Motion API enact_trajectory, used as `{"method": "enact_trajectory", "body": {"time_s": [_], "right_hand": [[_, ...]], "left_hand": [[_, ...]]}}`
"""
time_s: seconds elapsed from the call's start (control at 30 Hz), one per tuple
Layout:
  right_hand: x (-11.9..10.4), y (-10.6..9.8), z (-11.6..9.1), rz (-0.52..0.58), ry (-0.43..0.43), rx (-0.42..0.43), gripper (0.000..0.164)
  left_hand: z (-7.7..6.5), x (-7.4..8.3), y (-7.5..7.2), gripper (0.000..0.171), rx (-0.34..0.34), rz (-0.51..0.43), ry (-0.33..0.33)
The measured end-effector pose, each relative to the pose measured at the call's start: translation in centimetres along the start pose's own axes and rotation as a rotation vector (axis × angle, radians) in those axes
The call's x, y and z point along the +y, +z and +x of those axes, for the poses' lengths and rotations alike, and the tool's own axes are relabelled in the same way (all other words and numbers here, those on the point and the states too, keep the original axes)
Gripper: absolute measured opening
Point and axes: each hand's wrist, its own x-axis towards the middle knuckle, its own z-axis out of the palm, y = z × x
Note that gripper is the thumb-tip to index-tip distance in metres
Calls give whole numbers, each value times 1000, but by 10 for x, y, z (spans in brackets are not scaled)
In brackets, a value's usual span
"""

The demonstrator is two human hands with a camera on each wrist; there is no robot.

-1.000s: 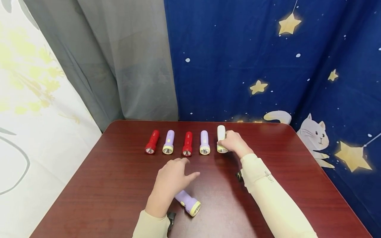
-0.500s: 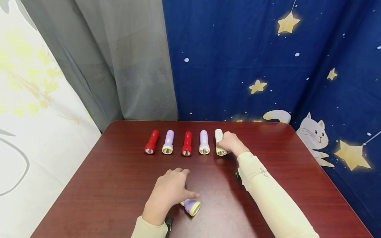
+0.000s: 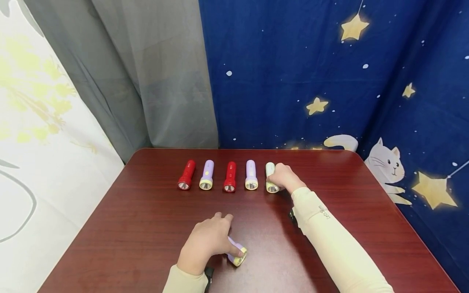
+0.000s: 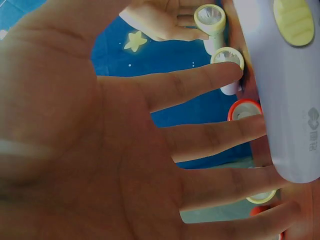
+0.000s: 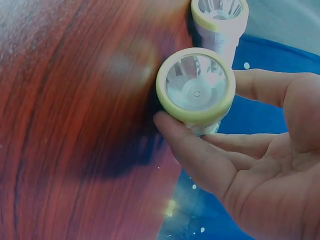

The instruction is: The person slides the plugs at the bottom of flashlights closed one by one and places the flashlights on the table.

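Observation:
At the right end of a row, my right hand grips a white flashlight with a pale yellow rim. In the right wrist view, thumb and fingers lie on both sides of that flashlight's head, its lens facing the camera. Nearer the front edge, my left hand is over a purple flashlight lying at a slant, partly hidden by the hand. The left wrist view has its purple body close up, with the fingers spread and nearly straight, their tips at or beside it. The left thumb lies over its yellow-rimmed head in the head view.
Left of the white flashlight, the row holds a purple flashlight, a red flashlight, another purple flashlight and another red flashlight. All lie with lenses toward me on the brown table. Curtains hang behind its far edge.
The white flashlight has come slightly toward me with the right hand, into line with the row. My left hand has lowered over the near purple flashlight, its thumb now across the head.

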Motion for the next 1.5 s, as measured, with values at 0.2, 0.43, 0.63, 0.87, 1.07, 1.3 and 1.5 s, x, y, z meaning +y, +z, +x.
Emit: {"method": "enact_trajectory", "body": {"time_s": [0.2, 0.43, 0.63, 0.87, 1.07, 1.3, 1.5], "right_hand": [[-16, -11, -25, -22, -9, 12, 35], [-9, -4, -24, -67, -69, 47, 36], [-19, -9, -35, -66, -40, 10, 38], [1, -3, -19, -141, -111, 103, 56], [-33, -26, -75, -109, -118, 121, 73], [-50, -33, -102, -74, -173, 173, 67], [-63, -32, -119, -40, -232, 226, 61]], "left_hand": [[0, -1, 0, 85, -22, -11, 40], [0, -1, 2, 76, -27, 13, 56], [3, 0, 1, 74, -51, 11, 64], [4, -1, 4, 80, -56, 18, 85], [5, 0, 4, 78, -58, 12, 87], [8, -1, 2, 76, -51, 8, 110], [18, -3, -7, 84, -37, -2, 121]]}}
